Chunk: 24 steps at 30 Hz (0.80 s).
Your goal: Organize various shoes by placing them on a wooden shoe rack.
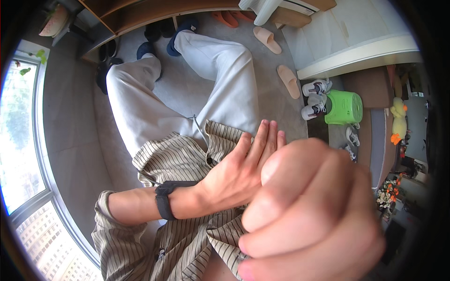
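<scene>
My left hand [242, 167] extends from the left, flat with its back up and fingers stretched, in front of my striped shirt [175, 154]. A black-strapped wristband [163, 202] is on that wrist. Very near the camera at the lower right, my right hand [313, 210] is curled into a fist, large and slightly blurred. It overlaps part of my left hand in the view and hides its thumb. No object shows in either hand; the inside of the fist is hidden. Beyond them are my light grey trousers [225, 70], with a drawstring at the waist, and dark blue clogs [172, 47].
Beige slippers [289, 81] lie on the grey floor, with white sneakers [311, 111] and a green plastic stool [346, 107] to their right. A wooden shelf [140, 15] stands beyond my feet. A window [24, 133] is at the left, a yellow plush duck [399, 119] at the right.
</scene>
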{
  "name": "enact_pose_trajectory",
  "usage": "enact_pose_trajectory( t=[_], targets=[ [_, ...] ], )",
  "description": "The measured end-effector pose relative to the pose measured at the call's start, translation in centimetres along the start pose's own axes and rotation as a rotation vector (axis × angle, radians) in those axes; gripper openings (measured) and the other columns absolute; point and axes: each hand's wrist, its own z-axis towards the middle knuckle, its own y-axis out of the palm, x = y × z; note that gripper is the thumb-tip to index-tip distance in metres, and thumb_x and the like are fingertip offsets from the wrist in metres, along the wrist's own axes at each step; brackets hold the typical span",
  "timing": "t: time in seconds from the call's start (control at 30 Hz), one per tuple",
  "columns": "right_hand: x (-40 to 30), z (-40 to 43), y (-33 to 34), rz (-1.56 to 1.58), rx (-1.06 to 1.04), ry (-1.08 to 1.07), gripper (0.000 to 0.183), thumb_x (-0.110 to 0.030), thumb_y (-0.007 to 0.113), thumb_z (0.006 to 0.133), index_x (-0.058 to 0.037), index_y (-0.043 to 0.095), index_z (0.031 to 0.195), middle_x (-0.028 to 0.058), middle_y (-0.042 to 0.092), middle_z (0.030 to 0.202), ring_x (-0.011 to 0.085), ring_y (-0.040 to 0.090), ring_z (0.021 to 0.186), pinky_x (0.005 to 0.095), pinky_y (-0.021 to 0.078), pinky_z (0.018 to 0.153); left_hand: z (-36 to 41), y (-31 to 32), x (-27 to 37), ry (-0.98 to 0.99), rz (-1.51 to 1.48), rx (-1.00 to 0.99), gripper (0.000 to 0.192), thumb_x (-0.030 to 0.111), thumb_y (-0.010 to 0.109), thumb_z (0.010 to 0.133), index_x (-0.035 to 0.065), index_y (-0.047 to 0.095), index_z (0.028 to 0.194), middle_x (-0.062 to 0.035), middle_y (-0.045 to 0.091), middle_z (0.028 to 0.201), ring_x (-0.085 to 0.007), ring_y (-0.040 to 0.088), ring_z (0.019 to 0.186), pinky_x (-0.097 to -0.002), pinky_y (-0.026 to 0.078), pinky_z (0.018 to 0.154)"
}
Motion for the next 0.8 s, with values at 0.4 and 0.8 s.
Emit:
enact_pose_trajectory(
  t=[0.4, 0.8],
  targets=[
    [0.9, 0.0, 0.0, 0.062, 0.058, 0.139, 0.017, -0.012, 0.064, 0.086, -0.0010, 0.064, 0.099, 0.0135, 0.060, 0.093, 0.0209, 0.057, 0.080, 0.0392, 0.0455, 0.086, 0.1, -0.7, -0.8, -0.052, -0.054, 0.076, 0.058, 0.026, 0.044, 0.084, -0.0135, 0.045, 0.127, -0.0291, 0.053, 0.127, -0.0376, 0.053, 0.120, -0.0398, 0.047, 0.091],
    [0.1, -0.5, 2.2, 0.176, 0.031, 0.114, 0.021, -0.013, 0.062, 0.091, -0.0004, 0.065, 0.108, 0.0173, 0.062, 0.103, 0.0227, 0.059, 0.091, 0.0426, 0.0459, 0.098, -0.7, -2.8, -0.7, 0.058, -0.113, -0.130, 0.056, 0.018, 0.043, 0.087, -0.0122, 0.038, 0.133, -0.0276, 0.047, 0.134, -0.0365, 0.046, 0.127, -0.0378, 0.044, 0.094]
  ],
)
